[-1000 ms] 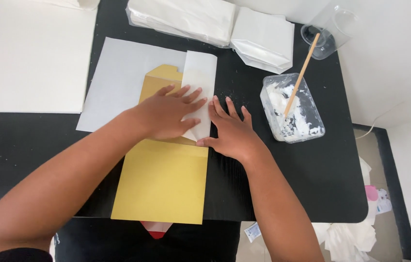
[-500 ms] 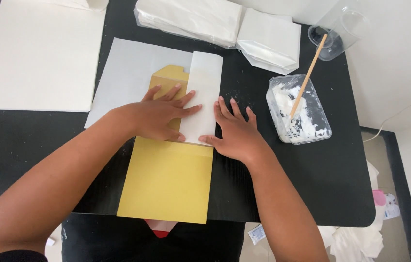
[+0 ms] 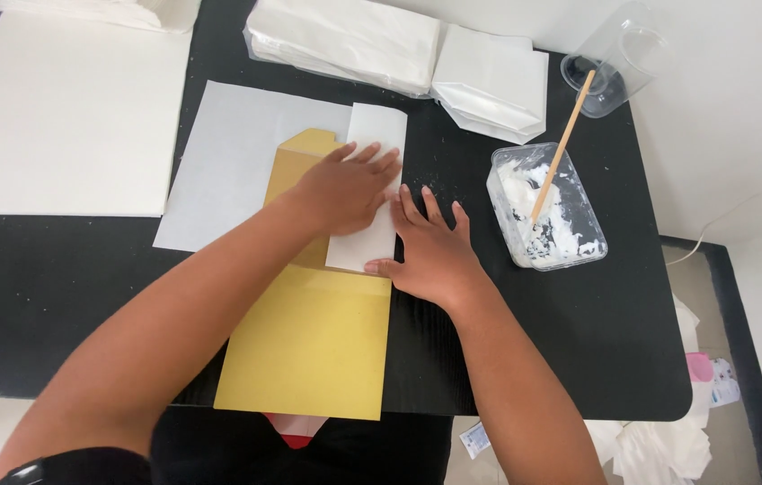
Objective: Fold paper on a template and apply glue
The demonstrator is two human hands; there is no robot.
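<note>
A yellow-gold paper envelope piece lies on the black table, its lower edge hanging over the near side. A folded white flap lies across its upper right part. My left hand presses flat on that flap, fingers spread. My right hand lies flat just to the right, its thumb on the flap's lower edge and its fingers on the table. Neither hand grips anything.
A grey sheet lies under the envelope. A large white sheet covers the table's left. Stacks of white folded bags sit at the back. A clear tub of white paste holds a wooden stick, beside a clear cup.
The view has shifted slightly. Both hands stay pressed on the white flap, with the left hand slid a little along it.
</note>
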